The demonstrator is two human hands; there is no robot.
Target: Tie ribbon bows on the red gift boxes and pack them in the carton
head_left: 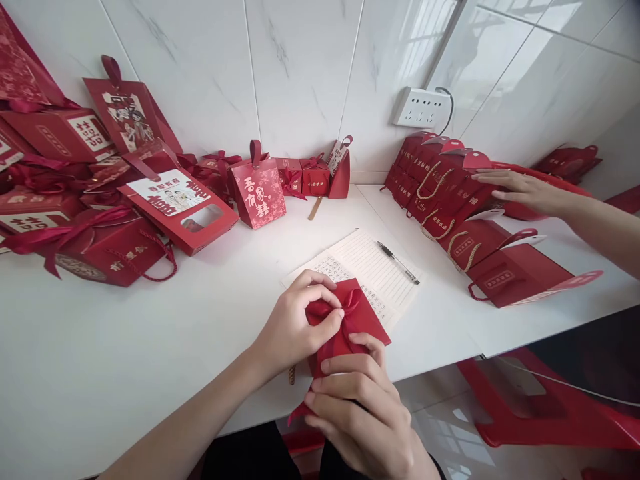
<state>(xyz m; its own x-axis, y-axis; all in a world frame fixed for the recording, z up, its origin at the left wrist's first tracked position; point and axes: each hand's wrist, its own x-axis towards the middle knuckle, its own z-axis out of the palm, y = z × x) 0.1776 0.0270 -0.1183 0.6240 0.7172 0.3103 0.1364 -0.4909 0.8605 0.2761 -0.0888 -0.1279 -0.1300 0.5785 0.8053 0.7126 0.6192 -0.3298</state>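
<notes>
A small red gift box point(363, 317) with a red ribbon bow on top sits between both my hands at the near edge of the white table point(125, 347). My left hand point(293, 327) is closed, pinching the ribbon at the box's top. My right hand point(360, 407) is wrapped round the box's lower part from below. Under and behind the box lies a lined paper sheet point(370, 263) with a black pen point(399, 263) on it.
Red gift boxes and bags are heaped at the left point(100, 200) and along the wall point(257, 190). A row of flat red bags point(450, 200) runs along the right, where another person's hand point(520, 189) rests. A power strip point(420, 107) hangs on the tiled wall. Red stool point(540, 407) below right.
</notes>
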